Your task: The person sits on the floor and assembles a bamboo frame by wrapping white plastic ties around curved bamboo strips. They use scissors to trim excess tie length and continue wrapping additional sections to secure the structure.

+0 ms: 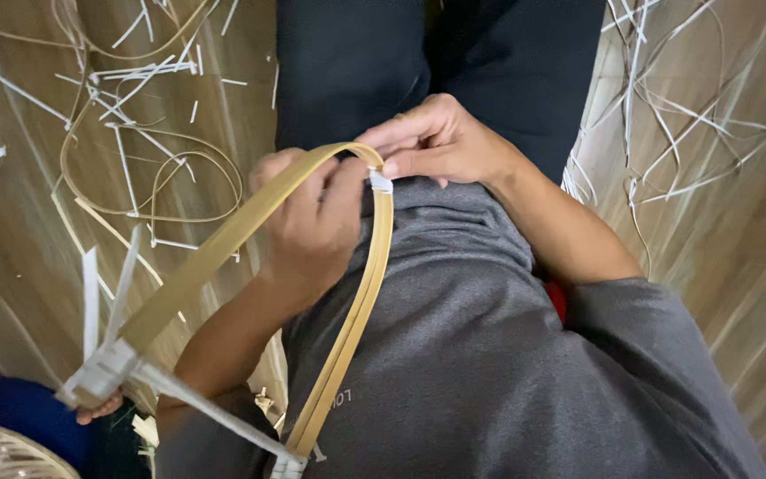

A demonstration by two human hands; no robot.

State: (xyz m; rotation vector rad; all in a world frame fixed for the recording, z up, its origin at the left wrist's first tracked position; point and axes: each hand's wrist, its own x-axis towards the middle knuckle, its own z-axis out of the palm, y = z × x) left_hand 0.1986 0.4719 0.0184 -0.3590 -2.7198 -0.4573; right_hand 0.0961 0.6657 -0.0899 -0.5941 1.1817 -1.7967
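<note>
bent cane strip (223, 244) hides left hand (308, 222) fingers; its ends cut off.

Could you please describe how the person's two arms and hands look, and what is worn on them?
Both hands, the left hand and the right hand, are bare: no gloves, rings or watch visible. The forearms are uncovered. Grey sleeves of a sweatshirt are pushed up near the elbows.

Bent cane strip (223, 244): smooth, pale tan, slightly satin split rattan or bamboo, bound with flat white plastic-looking ties (380, 182). Sweatshirt (489, 355) is matt grey knit cloth; trousers (436, 62) dark matt fabric. Floor (738, 231) is wood-grain plank with low sheen, littered with thin pale offcuts (135, 89).
</note>
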